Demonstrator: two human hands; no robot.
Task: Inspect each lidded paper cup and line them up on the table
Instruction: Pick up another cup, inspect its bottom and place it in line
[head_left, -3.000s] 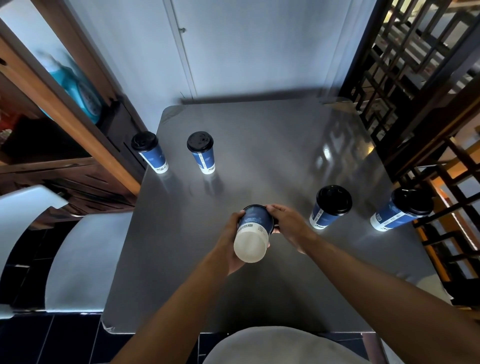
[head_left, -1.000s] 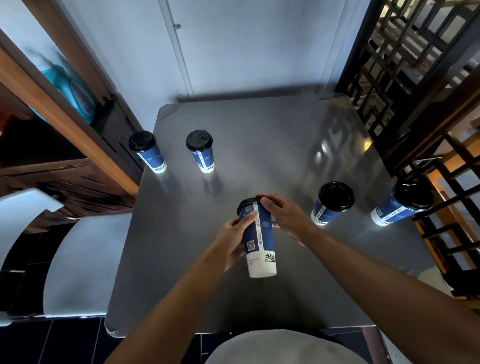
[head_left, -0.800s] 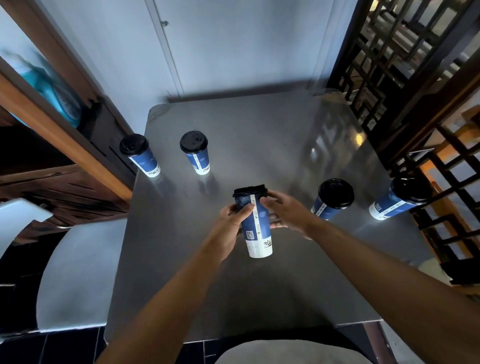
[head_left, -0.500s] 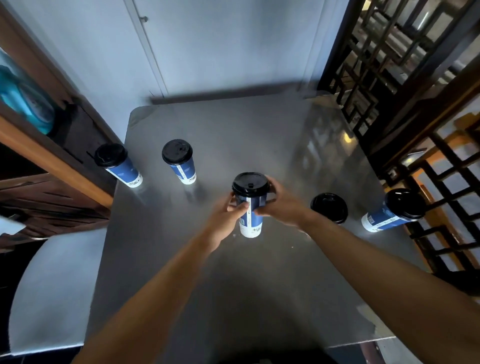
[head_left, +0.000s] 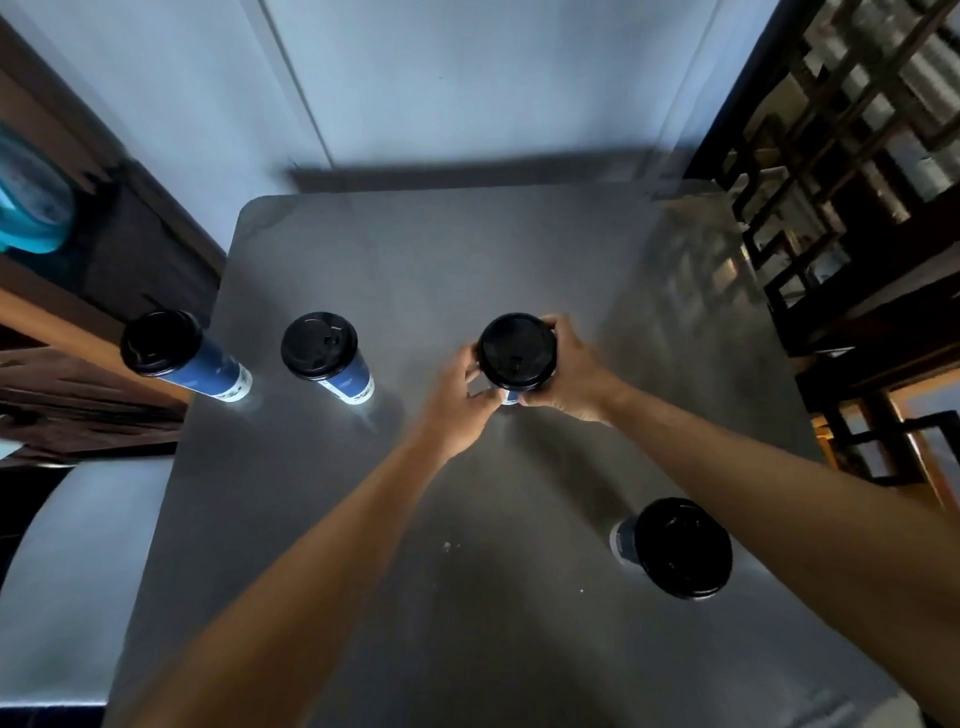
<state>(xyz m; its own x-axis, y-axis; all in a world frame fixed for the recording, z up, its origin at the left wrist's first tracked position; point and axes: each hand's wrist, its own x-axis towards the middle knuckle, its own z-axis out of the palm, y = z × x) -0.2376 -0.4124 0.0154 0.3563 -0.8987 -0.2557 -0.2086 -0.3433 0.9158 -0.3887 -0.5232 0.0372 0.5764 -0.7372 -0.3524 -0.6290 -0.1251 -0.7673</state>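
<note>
Steel table (head_left: 467, 260), four lidded cups, one (head_left: 517, 351) held by both hands

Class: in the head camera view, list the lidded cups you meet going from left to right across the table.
cup at the table's left edge → second cup → cup held in both hands → near cup on the right

Both forearms are stretched forward. The left hand (head_left: 457, 402) and right hand (head_left: 571, 371) are closed around one upright cup (head_left: 517, 351), fingers curled.
</note>
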